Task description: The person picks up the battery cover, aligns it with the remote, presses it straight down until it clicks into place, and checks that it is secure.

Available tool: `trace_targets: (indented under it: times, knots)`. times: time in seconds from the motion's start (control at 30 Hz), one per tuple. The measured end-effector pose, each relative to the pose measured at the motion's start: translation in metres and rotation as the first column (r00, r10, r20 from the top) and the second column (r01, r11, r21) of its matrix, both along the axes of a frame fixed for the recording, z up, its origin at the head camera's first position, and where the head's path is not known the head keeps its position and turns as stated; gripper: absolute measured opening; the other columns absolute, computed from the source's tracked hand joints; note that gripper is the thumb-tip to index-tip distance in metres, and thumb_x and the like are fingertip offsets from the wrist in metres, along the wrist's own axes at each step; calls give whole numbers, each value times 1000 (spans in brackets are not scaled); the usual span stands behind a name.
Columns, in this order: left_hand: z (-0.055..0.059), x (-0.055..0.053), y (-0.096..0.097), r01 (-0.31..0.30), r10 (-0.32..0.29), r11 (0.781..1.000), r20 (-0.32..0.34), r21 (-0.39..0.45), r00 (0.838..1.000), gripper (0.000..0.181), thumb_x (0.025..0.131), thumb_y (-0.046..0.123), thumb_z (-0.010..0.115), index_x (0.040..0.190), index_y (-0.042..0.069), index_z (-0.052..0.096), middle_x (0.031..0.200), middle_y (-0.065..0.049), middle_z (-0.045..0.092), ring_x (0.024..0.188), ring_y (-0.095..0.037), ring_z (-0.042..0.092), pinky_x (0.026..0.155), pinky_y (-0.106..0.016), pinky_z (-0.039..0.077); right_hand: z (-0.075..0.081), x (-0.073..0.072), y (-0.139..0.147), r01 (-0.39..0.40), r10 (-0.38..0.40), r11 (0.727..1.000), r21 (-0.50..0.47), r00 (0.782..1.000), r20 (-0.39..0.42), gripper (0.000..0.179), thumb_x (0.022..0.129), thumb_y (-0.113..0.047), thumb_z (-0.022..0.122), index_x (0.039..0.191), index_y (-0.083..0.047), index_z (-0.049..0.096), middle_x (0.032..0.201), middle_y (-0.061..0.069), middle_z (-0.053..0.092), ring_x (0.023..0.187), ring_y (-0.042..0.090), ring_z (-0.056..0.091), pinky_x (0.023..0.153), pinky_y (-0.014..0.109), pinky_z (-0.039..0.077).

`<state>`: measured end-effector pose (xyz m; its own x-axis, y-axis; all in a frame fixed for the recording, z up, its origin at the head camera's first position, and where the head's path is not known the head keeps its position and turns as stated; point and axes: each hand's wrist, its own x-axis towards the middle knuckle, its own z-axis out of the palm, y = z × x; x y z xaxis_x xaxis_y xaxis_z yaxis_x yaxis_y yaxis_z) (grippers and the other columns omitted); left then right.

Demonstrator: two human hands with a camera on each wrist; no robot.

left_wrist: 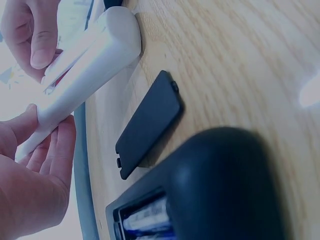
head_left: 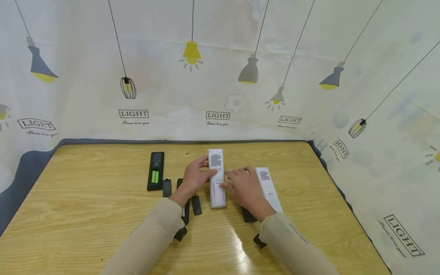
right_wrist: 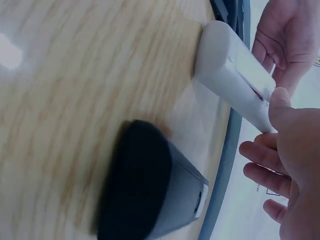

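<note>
Pale sleeves (head_left: 148, 236) reached in from the near side over the wooden desk (head_left: 86, 229); beyond them, near its middle, was a white remote (head_left: 217, 200), back side up; the left hand (head_left: 195, 177) had its grip pinching that remote between thumb and fingers; the right hand (head_left: 245, 187) had its grip loosely spread, thumb touching the battery cover (head_left: 217, 191), which was raised a little at one end; to the left lay a black remote (head_left: 156, 160) with green batteries (head_left: 155, 177) in its bay, a black lid (head_left: 167, 188) just beside it; a second lid (head_left: 196, 205) lay between the white remote and another black remote (left_wrist: 225, 175), whose bay also showed batteries; near the right hand lay a second white remote (head_left: 269, 187), with a dark object (head_left: 249, 215) partly hidden under that arm; behind the desk, a pale sheet (head_left: 165, 76) bore printed lamps and the word LIGHT.
</note>
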<state>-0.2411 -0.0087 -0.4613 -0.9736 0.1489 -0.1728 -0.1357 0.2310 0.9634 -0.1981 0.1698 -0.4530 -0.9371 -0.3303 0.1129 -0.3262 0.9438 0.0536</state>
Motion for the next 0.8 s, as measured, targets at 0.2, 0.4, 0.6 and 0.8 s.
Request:
trace_targets:
  times: [0.2,0.4,0.6,0.8]
  knots:
    - [0,0,0,-2,2,1000,-5,1,1000,58,89,13,71,143,14,49,125,-14,63,92,-24,71,75,-36,61,-7,-2,-1,-13,13,1000,-2,1000,-1,51,95,-55,50,130,-18,60,124,0,67,119,21,60,107,44,36]
    - [0,0,-1,-8,8,1000,7,-2,1000,58,89,14,72,142,15,50,125,-12,63,94,-24,71,74,-34,61,-7,-1,-2,-20,20,1000,-2,1000,3,51,96,-55,49,129,-18,60,123,0,68,118,20,60,107,44,35]
    - [0,1,-1,-3,3,1000,8,3,1000,59,89,14,71,143,15,48,128,-13,62,96,-26,71,76,-36,61,-5,0,-3,-20,20,1000,-9,1000,7,51,96,-54,49,130,-17,60,124,1,67,117,20,60,106,43,36]
    - [0,2,-1,2,-2,1000,12,9,1000,59,90,15,71,144,15,47,128,-13,62,98,-27,70,76,-35,61,-5,0,-3,-8,8,1000,-17,999,31,55,96,-55,48,133,-16,58,126,1,66,120,20,59,107,44,36]
